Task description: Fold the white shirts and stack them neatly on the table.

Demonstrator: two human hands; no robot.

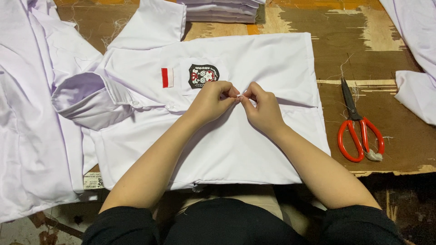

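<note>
A white short-sleeved shirt (pixel 254 59) lies flat on the wooden table (pixel 363 50), collar to the left. It carries a small red-and-white patch (pixel 167 77) and a dark round badge (pixel 203 75) on the chest pocket. My left hand (pixel 211 101) and my right hand (pixel 262 107) meet at the shirt's front placket, fingertips pinching the cloth around a small white button. Both hands rest on the fabric, thumbs nearly touching.
Red-handled scissors (pixel 359 131) lie on the table to the right, blades pointing away. More white garments lie at the left (pixel 27 113) and the right edge (pixel 415 90). A folded white stack (pixel 222 11) sits at the back. Loose threads litter the wood.
</note>
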